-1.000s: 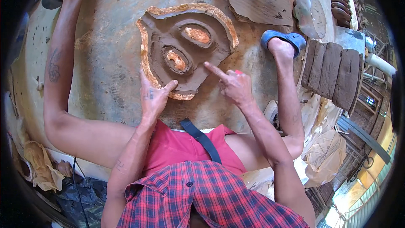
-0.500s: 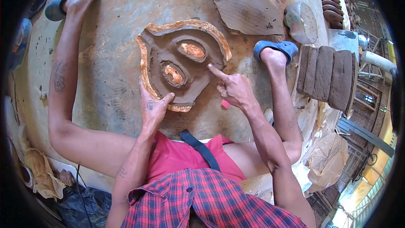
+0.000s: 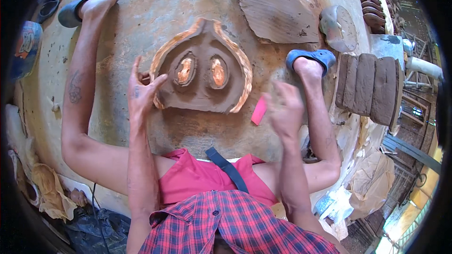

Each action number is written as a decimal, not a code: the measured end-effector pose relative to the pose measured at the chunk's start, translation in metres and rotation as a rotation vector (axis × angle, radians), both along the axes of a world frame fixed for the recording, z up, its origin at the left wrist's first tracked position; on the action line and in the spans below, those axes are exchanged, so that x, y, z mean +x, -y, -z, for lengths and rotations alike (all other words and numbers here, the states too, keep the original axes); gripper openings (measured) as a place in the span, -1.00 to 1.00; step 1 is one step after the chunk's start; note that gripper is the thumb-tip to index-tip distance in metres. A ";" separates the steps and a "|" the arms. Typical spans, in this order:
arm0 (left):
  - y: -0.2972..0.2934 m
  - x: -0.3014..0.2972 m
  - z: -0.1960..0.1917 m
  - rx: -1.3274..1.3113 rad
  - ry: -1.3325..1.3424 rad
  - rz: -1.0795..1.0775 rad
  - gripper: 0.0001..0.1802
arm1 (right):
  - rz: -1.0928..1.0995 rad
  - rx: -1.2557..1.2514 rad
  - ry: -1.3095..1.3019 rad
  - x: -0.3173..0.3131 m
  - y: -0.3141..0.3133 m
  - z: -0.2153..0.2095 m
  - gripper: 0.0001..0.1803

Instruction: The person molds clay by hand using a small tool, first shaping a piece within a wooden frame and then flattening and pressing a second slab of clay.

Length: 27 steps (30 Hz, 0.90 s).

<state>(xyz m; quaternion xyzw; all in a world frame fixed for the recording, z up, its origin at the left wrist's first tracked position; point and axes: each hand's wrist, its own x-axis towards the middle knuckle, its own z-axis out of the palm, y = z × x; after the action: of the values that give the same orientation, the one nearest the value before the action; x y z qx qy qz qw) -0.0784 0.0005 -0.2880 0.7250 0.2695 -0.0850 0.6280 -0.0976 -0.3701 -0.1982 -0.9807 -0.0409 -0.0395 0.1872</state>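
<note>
- Clay mold (image 3: 200, 77) got turned — narrow end now points away, two orange ovals (image 3: 218, 73) side by side; work seems squared up to the wearer.
- Left hand (image 3: 140, 91): thumb and fingers spread at mold's left side, contact unclear.
- Right hand (image 3: 285, 110) off the clay, blurred — can't tell its grip; mold lies left of it on floor (image 3: 197, 129), pink strip (image 3: 258, 111) between.
</note>
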 end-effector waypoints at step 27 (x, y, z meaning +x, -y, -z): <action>0.029 -0.026 0.029 0.171 0.136 -0.092 -0.49 | 0.901 -0.836 -0.631 -0.158 0.377 -0.052 -0.41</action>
<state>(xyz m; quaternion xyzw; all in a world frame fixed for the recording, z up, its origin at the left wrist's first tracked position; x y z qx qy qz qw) -0.1045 -0.0282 -0.3175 0.7668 0.2653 0.0166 0.5842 -0.2553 -0.7475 -0.1465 -0.8566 0.4150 0.1928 -0.2382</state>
